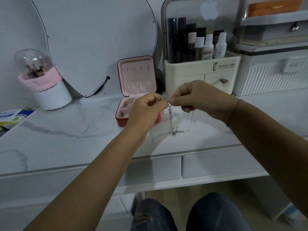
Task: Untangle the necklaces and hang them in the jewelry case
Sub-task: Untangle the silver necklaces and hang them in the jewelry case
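A white marble-patterned surface (66,130) fills the middle of the frame, with pale drawers along its front edge lower down. At upper left a large round mirror (93,39) leans at the back. At upper right stands a cream cosmetics organiser with a clear domed lid (200,70), with bottles inside it. At the left edge sits a white brush holder with a clear dome and a pink fluffy band (51,95). At centre, between mirror and organiser, a small red jewelry case with pink lining (137,75) lies open. Its lid stands upright and shows a row of four small hooks, and its tray is partly hidden behind the left hand (146,110). That hand and the right hand (200,97) meet just in front of the case, raised above the surface. Each hand's grip is pressed together on metal: the fingers curl in, and thumb and forefinger pinch the thin silver chain necklaces (175,130) where the two hands almost touch. From that pinch the chains hang straight down to a knotted clump lying on the surface below and slightly right of the grip. One strand trails off to the lower left, and another rises to the lower fingers of the right hand. A thin red thread bracelet (234,110) circles the right wrist.
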A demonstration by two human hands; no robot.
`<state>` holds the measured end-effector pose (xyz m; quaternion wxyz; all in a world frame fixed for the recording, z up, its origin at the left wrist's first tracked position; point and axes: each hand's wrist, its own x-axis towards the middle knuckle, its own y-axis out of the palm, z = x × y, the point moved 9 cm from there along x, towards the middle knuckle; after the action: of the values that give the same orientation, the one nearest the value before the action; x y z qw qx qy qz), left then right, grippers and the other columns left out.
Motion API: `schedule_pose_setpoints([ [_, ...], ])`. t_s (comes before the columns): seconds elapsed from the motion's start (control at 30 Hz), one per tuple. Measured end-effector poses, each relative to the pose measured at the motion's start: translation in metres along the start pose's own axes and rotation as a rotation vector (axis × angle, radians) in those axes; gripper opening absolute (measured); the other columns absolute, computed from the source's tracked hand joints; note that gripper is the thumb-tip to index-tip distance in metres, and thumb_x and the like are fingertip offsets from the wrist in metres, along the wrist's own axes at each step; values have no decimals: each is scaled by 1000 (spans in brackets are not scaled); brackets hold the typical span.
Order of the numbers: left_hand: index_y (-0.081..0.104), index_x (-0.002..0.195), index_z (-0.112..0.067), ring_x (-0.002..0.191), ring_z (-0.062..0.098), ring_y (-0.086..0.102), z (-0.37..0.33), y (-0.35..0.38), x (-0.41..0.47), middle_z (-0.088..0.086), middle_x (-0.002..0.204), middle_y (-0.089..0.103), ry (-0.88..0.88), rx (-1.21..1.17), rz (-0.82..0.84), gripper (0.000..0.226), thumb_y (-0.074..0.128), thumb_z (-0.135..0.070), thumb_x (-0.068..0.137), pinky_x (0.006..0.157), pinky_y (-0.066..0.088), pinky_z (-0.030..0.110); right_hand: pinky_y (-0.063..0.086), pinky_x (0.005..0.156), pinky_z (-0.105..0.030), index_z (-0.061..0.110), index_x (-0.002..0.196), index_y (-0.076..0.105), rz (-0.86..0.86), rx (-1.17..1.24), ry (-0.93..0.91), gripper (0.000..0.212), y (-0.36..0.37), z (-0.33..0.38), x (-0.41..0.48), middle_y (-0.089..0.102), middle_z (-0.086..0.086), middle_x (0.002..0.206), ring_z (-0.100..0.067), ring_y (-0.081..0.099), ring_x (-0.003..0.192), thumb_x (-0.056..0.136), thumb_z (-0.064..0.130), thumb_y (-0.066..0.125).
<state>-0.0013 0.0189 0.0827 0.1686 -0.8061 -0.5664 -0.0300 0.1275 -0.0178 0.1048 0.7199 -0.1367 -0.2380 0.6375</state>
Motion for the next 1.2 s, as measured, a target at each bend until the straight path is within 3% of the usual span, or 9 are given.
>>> schedule_pose_setpoints([
  [0.17,59,70,-18,58,8,40,-3,3,1,1,63,47,5,15,46,16,57,-13,85,60,43,26,41,50,-14,9,80,69,9,45,34,13,8,-4,3,59,-2,57,-2,49,48,89,12,61],
  [0.3,53,67,-14,47,2,37,-6,1,4,-3,54,42,19,-46,26,20,57,-9,86,45,38,13,44,58,-21,-4,85,66,-61,147,4,10,8,-5,4,63,-17,70,-8,51,54,86,3,60],
  [0.53,53,66,-15,56,11,44,-3,-4,10,5,62,48,9,-60,-81,20,63,-8,82,50,41,21,49,56,-20,9,72,63,-221,44,-156,11,1,6,1,62,-3,58,-5,53,49,79,5,71],
  [0.63,53,70,-14,53,11,37,6,0,11,8,65,46,-105,-123,2,17,62,-4,81,51,34,23,47,52,-15,12,72,61,-192,-14,-145,15,0,4,4,61,4,54,-1,52,47,79,3,71],
  [0.73,54,71,-11,50,10,27,8,11,9,13,77,47,-199,-329,158,18,52,2,84,45,23,20,47,55,-13,14,78,62,-177,-42,-126,16,-3,-4,6,64,-4,67,1,53,51,79,-1,67],
  [0.83,56,83,-8,45,6,27,10,15,8,3,69,50,-275,-462,241,15,47,3,87,41,18,16,47,59,-20,19,82,64,-187,-67,-112,15,-9,-6,7,65,-10,74,-1,53,55,81,4,67],
  [0.97,63,113,-3,43,4,25,17,18,8,-5,63,46,-271,-284,305,29,64,-14,87,40,17,17,38,46,-14,16,83,62,-141,74,-99,19,-11,0,9,53,3,54,-1,43,45,84,-3,59],
  [1.03,67,113,-9,45,6,24,17,21,7,-7,58,40,-243,-175,318,34,71,-24,82,41,19,18,36,45,-14,15,83,63,-111,83,-103,19,-9,4,10,51,11,48,-1,42,43,85,-3,57],
  [1.2,71,101,-11,46,9,23,11,21,8,-7,51,30,-212,-118,269,23,70,-27,84,50,25,23,40,47,-13,17,87,64,-50,3,-116,18,-6,13,12,57,3,62,0,46,47,88,1,58],
])
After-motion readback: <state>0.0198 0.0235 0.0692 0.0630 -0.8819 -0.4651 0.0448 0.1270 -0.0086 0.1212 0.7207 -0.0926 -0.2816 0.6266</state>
